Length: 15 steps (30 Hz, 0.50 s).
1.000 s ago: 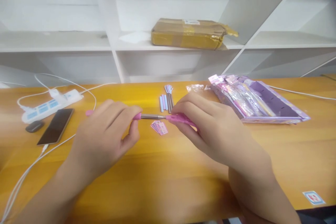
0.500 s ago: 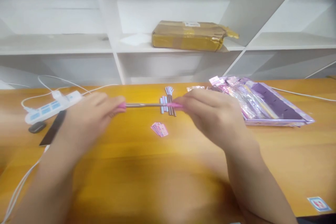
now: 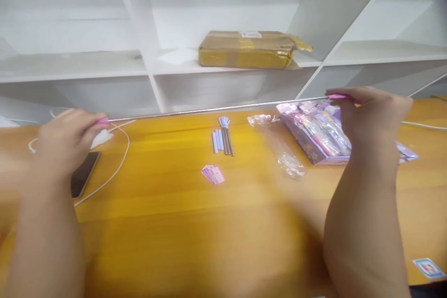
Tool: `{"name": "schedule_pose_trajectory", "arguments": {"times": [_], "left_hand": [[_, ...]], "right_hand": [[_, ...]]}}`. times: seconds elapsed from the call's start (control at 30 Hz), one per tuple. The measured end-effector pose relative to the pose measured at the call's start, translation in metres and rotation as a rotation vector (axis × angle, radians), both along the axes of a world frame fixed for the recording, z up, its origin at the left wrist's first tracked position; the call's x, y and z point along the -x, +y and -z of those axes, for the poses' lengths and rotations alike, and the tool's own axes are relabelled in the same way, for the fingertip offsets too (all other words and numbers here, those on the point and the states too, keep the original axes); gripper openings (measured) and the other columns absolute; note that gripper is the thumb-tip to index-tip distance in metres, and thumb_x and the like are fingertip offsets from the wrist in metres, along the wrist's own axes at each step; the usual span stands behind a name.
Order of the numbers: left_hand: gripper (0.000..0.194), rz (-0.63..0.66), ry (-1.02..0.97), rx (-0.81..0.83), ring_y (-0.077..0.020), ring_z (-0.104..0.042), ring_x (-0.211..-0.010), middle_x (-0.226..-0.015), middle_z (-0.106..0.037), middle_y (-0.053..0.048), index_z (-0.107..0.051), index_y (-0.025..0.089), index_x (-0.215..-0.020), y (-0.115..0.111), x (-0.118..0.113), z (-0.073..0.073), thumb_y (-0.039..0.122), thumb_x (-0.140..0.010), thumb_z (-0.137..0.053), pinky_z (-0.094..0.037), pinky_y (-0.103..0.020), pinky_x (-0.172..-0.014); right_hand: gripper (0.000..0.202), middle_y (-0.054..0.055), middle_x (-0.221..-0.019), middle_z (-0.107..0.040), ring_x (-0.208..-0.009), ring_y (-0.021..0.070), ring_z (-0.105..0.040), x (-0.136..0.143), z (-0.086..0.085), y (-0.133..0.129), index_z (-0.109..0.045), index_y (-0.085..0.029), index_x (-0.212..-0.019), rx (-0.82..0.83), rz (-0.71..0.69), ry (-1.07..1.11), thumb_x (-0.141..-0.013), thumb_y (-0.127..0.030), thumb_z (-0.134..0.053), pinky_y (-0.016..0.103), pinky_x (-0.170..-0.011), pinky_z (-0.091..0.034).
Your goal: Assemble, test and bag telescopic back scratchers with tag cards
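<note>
A thin telescopic back scratcher (image 3: 216, 108) with a silver metal rod and pink ends stretches across the view, above the table. My left hand (image 3: 68, 137) is closed around the pink end at the left, blurred by motion. At the right, my right hand (image 3: 373, 107) pinches the other pink end; its tip is hidden by the fingers. Below the rod, several back scratchers (image 3: 226, 137) with bluish curved heads lie side by side, beside several pale blue and pink handle sleeves (image 3: 217, 141). Nearer to me, small pink printed cards (image 3: 213, 174) are fanned out on the wooden table (image 3: 167, 233).
Behind my right hand, a purple box (image 3: 316, 156) holds several plastic-wrapped items. Clear plastic wrappers (image 3: 289, 165) lie beside it. A phone (image 3: 85, 172) and white cable (image 3: 127, 149) are on the left. A taped cardboard box (image 3: 244, 51) sits on the white shelf.
My hands have moved far apart, left one leftward, right one rightward and up. The rod between them has lengthened greatly. The plastic wrappers and phone show more fully.
</note>
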State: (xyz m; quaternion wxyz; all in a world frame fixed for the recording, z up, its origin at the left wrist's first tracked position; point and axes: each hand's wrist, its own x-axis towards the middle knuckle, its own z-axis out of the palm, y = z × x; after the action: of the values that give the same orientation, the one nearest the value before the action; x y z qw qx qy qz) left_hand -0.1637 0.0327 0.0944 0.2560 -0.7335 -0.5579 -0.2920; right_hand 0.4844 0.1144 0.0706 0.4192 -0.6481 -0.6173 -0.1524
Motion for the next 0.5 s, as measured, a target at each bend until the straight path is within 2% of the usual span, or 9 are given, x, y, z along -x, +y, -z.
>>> {"name": "schedule_pose_trajectory", "arguments": {"times": [0.17,0.3,0.4,0.5], "left_hand": [[0.019,-0.054,0.051,0.013,-0.02,-0.061,-0.087,-0.083,-0.069,0.002,-0.068,0.027,-0.089,-0.007,-0.017,-0.007,0.044,-0.097,-0.065,-0.037,-0.029,-0.067],[0.019,-0.039,0.032,0.024,-0.0185,-0.06,-0.085,-0.083,-0.068,0.002,-0.069,0.027,-0.091,-0.017,-0.033,-0.014,0.043,-0.099,-0.063,-0.037,-0.028,-0.066],[0.021,-0.028,0.003,0.009,-0.0173,-0.059,-0.081,-0.082,-0.069,0.002,-0.073,0.027,-0.094,-0.021,-0.04,-0.016,0.045,-0.099,-0.063,-0.038,-0.027,-0.065],[0.023,-0.009,-0.035,-0.016,-0.0169,-0.061,-0.078,-0.08,-0.07,0.002,-0.076,0.028,-0.094,-0.021,-0.039,-0.015,0.048,-0.097,-0.066,-0.039,-0.028,-0.065]], "right_hand": [[0.032,0.006,-0.074,-0.078,-0.083,0.0208,-0.08,0.012,-0.009,-0.01,-0.085,-0.022,-0.106,0.147,0.22,0.133,-0.089,-0.006,-0.063,0.033,-0.089,-0.053],[0.039,0.007,-0.089,-0.081,-0.067,0.0154,-0.076,0.015,-0.016,-0.024,-0.084,-0.023,-0.103,0.254,0.239,0.22,-0.087,-0.003,-0.055,0.03,-0.077,-0.053],[0.04,0.008,-0.095,-0.082,-0.058,0.012,-0.072,0.015,-0.019,-0.03,-0.083,-0.021,-0.102,0.254,0.261,0.241,-0.086,-0.002,-0.051,0.028,-0.066,-0.051],[0.044,0.006,-0.095,-0.082,-0.055,0.0102,-0.07,0.018,-0.021,-0.036,-0.081,-0.024,-0.104,0.22,0.238,0.211,-0.085,-0.001,-0.048,0.026,-0.06,-0.049]]}}
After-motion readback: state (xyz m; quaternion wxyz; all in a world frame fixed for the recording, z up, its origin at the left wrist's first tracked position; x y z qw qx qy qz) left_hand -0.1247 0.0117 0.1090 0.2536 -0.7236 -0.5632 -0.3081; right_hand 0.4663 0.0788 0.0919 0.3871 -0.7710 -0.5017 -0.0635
